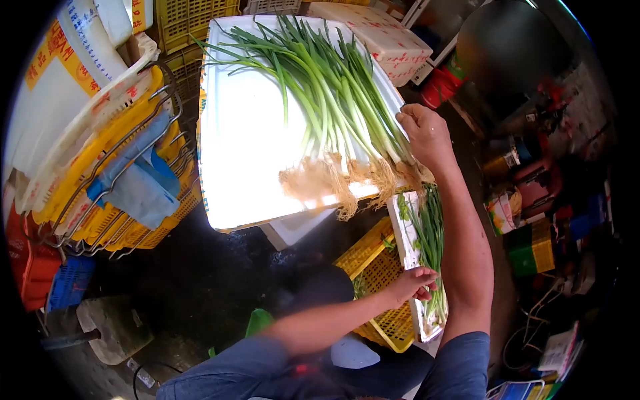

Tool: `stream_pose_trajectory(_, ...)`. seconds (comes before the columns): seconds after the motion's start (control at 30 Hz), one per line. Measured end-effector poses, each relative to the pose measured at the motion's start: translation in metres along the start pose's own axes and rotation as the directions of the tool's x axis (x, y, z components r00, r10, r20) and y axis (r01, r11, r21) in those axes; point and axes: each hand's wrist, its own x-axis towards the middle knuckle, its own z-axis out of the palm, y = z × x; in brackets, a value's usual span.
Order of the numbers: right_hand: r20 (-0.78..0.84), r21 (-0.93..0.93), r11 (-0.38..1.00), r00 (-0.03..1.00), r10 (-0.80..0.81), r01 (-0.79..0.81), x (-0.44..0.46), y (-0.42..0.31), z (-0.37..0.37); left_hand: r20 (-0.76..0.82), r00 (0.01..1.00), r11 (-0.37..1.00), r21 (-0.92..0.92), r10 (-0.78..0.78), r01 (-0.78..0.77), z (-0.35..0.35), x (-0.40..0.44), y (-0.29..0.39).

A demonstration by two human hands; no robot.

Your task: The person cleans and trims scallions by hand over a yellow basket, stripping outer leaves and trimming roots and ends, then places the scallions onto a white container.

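Note:
Green onions [333, 100] with long green leaves, white stems and tangled brown roots lie in a bunch on a white foam board [243, 153]. My right hand [427, 133] is at the board's right edge, its fingers curled closed; what they grip is hidden. Lower down, my left hand [415, 287] reaches across to the right, fingers curled together over a narrow white foam box [405, 233]. More green onions [432, 227] lie in that box, partly behind my right forearm. Whatever my left fingers hold is too small to make out.
A yellow plastic crate [387, 320] stands beside the narrow box. Stacked yellow baskets [100, 180] with metal handles and a blue cloth [143, 187] are at left. A white foam box with red print [377, 37] sits behind the board. Clutter fills the right side.

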Motion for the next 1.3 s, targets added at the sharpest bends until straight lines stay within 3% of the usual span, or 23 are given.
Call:
stream_pose_trajectory(0.2, -0.017, 0.102, 0.994, 0.999, -0.027, 0.029, 0.08, -0.008, 0.042, -0.023, 0.999, 0.999, -0.023, 0.028, -0.029, -0.004, -0.001, 0.003)
stream_pose_trajectory(0.3, -0.018, 0.01, 0.991, 0.991, -0.136, 0.136, 0.122, -0.001, 0.073, -0.035, 0.997, 0.998, -0.017, 0.063, -0.063, -0.005, 0.004, 0.006)
stream_pose_trajectory(0.4, 0.066, -0.083, 0.994, 0.995, -0.07, 0.075, 0.144, -0.001, 0.091, -0.031, 0.996, 0.997, 0.029, 0.078, -0.077, -0.011, 0.006, 0.016)
stream_pose_trajectory(0.5, 0.133, -0.223, 0.975, 0.991, 0.035, -0.004, 0.156, -0.004, 0.108, -0.011, 0.993, 0.992, -0.04, 0.12, -0.12, -0.014, 0.008, 0.02)
stream_pose_trajectory(0.63, 0.115, -0.25, 0.967, 0.99, 0.077, -0.046, 0.168, 0.0, 0.117, -0.022, 0.992, 0.988, -0.085, 0.124, -0.125, -0.015, 0.006, 0.025)
stream_pose_trajectory(0.77, 0.023, -0.103, 0.994, 0.999, 0.028, -0.025, 0.166, -0.002, 0.109, -0.041, 0.993, 0.992, -0.061, 0.109, -0.112, -0.011, -0.003, 0.037)
stream_pose_trajectory(0.87, -0.079, 0.198, 0.979, 0.995, 0.06, -0.043, 0.163, 0.0, 0.112, -0.049, 0.994, 0.992, -0.068, 0.099, -0.103, -0.011, -0.002, 0.035)
stream_pose_trajectory(0.97, 0.117, 0.588, 0.759, 0.957, 0.264, -0.281, 0.16, -0.015, 0.104, -0.057, 0.994, 0.992, -0.079, 0.089, -0.094, -0.011, -0.001, 0.032)
stream_pose_trajectory(1.3, -0.012, 0.75, 0.623, 0.937, 0.348, -0.222, 0.156, -0.035, 0.103, -0.049, 0.995, 0.992, -0.088, 0.089, -0.093, -0.015, -0.003, 0.03)
